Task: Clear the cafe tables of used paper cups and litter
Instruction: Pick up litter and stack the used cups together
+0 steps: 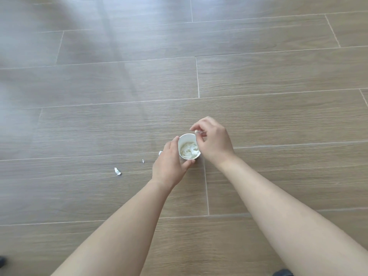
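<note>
A white paper cup point(188, 146) stands on the wood-plank floor, with crumpled white paper inside it. My left hand point(171, 164) grips the cup from its left side, thumb at the near wall. My right hand point(213, 140) hovers over the cup's far right rim and pinches a small white paper scrap point(197, 132) between thumb and fingertips. Left of the cup, three more white scraps lie on the floor: one point(160, 153) just beside my left hand, a tiny one point(143, 161), and a larger one point(117, 171).
Grey-brown wood-look floor planks point(258, 76) fill the whole view. Bright light glare washes the upper left. Dark shoe tips show at the bottom left corner point(2, 260) and bottom right point(282, 272).
</note>
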